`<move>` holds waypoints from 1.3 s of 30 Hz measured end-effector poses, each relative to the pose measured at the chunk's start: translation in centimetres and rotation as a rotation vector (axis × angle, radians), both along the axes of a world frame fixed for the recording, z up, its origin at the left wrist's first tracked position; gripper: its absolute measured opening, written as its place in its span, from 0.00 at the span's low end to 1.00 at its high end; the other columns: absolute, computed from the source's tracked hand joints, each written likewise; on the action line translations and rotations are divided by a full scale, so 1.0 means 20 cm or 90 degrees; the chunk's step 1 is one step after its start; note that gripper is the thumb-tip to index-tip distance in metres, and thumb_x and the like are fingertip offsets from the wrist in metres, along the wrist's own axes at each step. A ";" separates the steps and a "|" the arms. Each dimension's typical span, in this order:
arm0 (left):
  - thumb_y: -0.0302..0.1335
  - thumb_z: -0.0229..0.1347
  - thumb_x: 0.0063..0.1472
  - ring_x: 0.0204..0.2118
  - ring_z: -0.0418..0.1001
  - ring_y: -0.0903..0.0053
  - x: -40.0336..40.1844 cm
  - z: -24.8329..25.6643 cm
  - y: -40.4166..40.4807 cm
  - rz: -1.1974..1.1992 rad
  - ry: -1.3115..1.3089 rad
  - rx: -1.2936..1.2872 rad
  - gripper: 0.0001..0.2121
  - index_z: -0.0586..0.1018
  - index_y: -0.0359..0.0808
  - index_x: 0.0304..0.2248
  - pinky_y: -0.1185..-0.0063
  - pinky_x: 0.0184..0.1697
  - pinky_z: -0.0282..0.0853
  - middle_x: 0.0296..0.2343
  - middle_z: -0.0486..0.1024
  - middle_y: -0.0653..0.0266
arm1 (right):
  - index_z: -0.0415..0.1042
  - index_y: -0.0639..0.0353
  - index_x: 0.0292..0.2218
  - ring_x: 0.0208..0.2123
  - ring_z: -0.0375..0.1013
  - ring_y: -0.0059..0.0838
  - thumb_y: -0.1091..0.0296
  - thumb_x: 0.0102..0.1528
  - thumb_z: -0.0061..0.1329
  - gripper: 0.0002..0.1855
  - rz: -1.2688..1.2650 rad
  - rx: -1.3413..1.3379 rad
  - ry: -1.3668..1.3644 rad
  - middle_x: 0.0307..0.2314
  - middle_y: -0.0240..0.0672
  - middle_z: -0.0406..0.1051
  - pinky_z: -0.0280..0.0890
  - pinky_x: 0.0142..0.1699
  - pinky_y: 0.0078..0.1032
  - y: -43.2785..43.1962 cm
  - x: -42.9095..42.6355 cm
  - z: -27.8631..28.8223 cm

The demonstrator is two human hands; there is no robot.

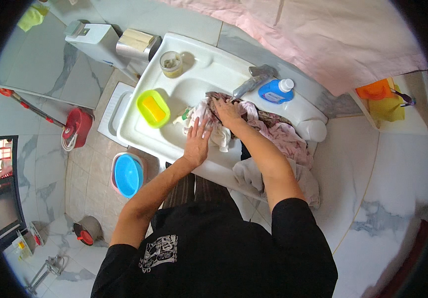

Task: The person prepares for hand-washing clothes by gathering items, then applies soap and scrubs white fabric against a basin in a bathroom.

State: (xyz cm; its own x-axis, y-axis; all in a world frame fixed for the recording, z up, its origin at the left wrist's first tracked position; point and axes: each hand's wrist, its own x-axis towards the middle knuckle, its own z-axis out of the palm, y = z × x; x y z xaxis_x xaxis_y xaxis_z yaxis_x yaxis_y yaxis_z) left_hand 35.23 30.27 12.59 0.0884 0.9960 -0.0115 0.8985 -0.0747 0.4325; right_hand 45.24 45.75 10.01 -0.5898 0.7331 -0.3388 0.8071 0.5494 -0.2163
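Note:
A heap of damp-looking clothes lies in the white washbasin. My left hand rests palm down at the heap's near left, fingers spread over a white and pink garment. Just right of it, my right hand presses on a dark patterned cloth; whether its fingers grip the fabric cannot be told. A pink printed garment trails over the basin's right side. Below it, a grey cloth hangs at the front rim, partly behind my right forearm.
A lime-green dish holding a yellow sponge sits left on the basin. A clear jar, a grey faucet and a blue detergent bottle stand behind. A blue tub and a red mop bucket are left on the floor.

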 end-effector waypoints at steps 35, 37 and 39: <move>0.30 0.40 0.55 0.30 0.71 0.64 -0.07 -0.02 0.35 0.558 -1.318 -0.309 0.14 0.68 0.26 0.34 0.68 0.34 0.70 0.28 0.70 0.54 | 0.66 0.69 0.38 0.36 0.67 0.37 0.70 0.33 0.49 0.26 -0.072 -0.295 0.131 0.31 0.46 0.69 0.59 0.44 0.24 -0.08 0.98 0.41; 0.32 0.41 0.54 0.29 0.70 0.65 -0.12 0.04 0.42 0.509 -1.356 -0.259 0.15 0.67 0.27 0.34 0.69 0.35 0.69 0.27 0.70 0.55 | 0.65 0.68 0.40 0.35 0.67 0.36 0.71 0.33 0.48 0.28 -0.112 -0.237 0.133 0.31 0.46 0.69 0.59 0.43 0.24 -0.06 1.01 0.42; 0.34 0.42 0.54 0.30 0.70 0.66 -0.13 0.15 0.45 0.477 -1.344 -0.256 0.15 0.67 0.28 0.34 0.70 0.35 0.68 0.27 0.70 0.55 | 0.64 0.68 0.40 0.34 0.68 0.36 0.71 0.32 0.49 0.29 -0.183 -0.147 0.096 0.30 0.46 0.69 0.60 0.42 0.25 -0.06 1.10 0.43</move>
